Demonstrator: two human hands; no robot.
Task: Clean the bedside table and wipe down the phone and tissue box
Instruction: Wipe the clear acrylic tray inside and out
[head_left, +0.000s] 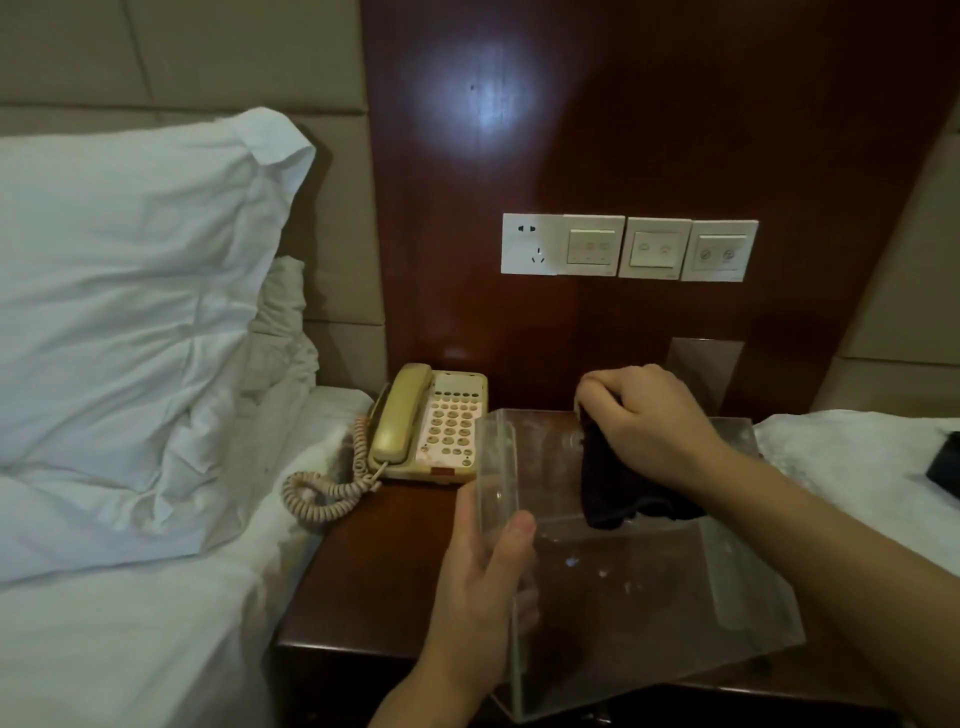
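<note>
— The table (363, 582) stood between two beds; where was the box (623, 561)?
— Over it, by the phone (431, 423). Your left hand (483, 587) gripped its wall to steady it while your right hand (644, 421) pinched the cloth (618, 483), wiping inside.

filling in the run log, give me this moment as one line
step: wiping tissue box | left hand: holds clear tissue box side wall | right hand: grips dark cloth on box | phone: untouched on bedside table
</note>
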